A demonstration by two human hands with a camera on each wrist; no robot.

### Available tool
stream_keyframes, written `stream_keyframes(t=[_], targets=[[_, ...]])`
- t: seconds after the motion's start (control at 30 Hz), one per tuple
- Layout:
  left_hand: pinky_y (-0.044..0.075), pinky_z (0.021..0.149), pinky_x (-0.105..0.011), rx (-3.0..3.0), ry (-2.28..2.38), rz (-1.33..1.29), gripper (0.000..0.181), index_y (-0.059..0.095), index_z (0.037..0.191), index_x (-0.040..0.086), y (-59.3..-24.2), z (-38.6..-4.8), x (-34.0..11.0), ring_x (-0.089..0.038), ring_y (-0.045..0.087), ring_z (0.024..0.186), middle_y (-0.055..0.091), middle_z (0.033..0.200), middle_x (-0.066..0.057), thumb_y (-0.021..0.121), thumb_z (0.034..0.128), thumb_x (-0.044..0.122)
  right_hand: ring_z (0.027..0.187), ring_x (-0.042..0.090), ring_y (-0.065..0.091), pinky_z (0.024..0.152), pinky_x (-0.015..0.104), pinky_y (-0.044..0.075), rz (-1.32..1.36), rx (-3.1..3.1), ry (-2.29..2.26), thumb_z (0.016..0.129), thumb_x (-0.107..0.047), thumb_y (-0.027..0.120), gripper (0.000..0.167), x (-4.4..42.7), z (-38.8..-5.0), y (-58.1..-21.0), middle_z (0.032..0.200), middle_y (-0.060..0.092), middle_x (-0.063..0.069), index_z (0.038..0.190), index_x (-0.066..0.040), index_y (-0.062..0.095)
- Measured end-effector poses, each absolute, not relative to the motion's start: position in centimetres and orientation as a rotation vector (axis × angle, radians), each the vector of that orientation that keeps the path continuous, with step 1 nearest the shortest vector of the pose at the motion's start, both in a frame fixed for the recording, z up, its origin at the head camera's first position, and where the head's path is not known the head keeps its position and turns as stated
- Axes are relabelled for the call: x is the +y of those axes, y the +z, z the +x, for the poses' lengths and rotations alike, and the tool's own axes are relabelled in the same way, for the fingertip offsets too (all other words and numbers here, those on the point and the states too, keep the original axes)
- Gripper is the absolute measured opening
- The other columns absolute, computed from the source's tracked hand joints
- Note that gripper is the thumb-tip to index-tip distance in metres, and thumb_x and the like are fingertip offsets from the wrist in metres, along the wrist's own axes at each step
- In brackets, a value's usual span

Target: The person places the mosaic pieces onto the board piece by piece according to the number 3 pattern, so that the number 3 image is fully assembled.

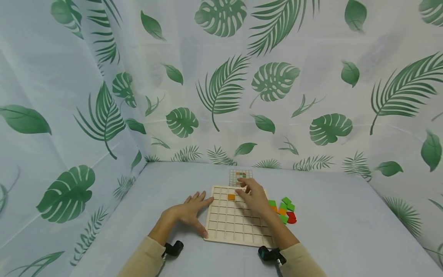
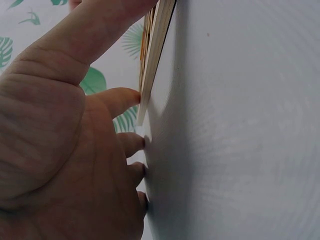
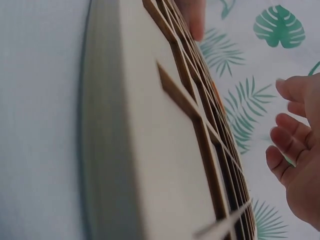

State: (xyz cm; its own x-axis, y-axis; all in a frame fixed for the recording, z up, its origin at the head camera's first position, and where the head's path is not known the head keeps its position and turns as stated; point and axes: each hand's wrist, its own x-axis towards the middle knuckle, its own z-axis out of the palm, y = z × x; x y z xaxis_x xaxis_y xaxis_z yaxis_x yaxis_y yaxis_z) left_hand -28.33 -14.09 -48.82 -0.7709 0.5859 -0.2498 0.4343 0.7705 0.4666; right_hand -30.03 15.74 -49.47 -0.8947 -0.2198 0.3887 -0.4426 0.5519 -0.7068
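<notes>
- Gridded wooden board (image 1: 221, 222) laid flat on the pale bench (image 1: 332, 215), midway between its left and right edges, set off from the far edge.
- One orange tile (image 1: 231, 197) seated in a cell toward the board's far edge, left of centre.
- Left hand (image 1: 189, 211): fingers spread, nothing grasped; board's left edge touched by thumb and forefinger.
- Right hand (image 1: 254, 195) held above the board's far right part; fingers loosely bent, thumb parted from them, released; no piece seen between them.
- Printed grid card (image 1: 241, 174) placed between board and the bench's far edge, partly covered by the right fingers in the head view.
- Green tiles (image 1: 286, 201), orange tiles (image 1: 282, 212) and red pieces (image 1: 291, 216) scattered on the bench, beside the board, toward the bench's right edge.
</notes>
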Motion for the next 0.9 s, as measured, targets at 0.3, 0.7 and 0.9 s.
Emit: stream_keyframes(t=[0.3, 0.7, 0.9], targets=[[0.003, 0.131, -0.059, 2.578, 0.553, 0.766, 0.131, 0.02, 0.168, 0.026, -49.1, -28.5, -14.1, -0.038, -0.004, 0.163, 0.002, 0.176, -0.015, 0.093, 0.0648, 0.063, 0.087, 0.017, 0.053, 0.065, 0.027, 0.047, 0.48, -2.557, 1.152, 0.099, -0.024, 0.073, 0.06, 18.9, -29.7, -48.7, 0.132, 0.06, 0.02, 0.154, -0.011, 0.05], [0.003, 0.131, -0.059, 2.58, 0.53, 0.757, 0.131, 0.02, 0.168, 0.026, -48.9, -28.4, -13.8, -0.037, -0.003, 0.163, 0.002, 0.176, -0.015, 0.093, 0.0653, 0.063, 0.096, 0.025, 0.06, 0.074, 0.03, 0.052, 0.387, -2.583, 1.092, 0.101, -0.024, 0.071, 0.053, 24.2, -29.4, -48.4, 0.133, 0.06, 0.022, 0.15, -0.009, 0.054], [0.003, 0.131, -0.059, 2.583, 0.521, 0.752, 0.131, 0.019, 0.168, 0.025, -48.8, -28.3, -13.8, -0.038, -0.003, 0.163, 0.002, 0.176, -0.016, 0.093, 0.0659, 0.062, 0.098, 0.028, 0.063, 0.077, 0.032, 0.053, 0.327, -2.591, 1.102, 0.102, -0.03, 0.069, 0.053, 25.7, -29.4, -48.1, 0.134, 0.061, 0.022, 0.149, -0.01, 0.055]])
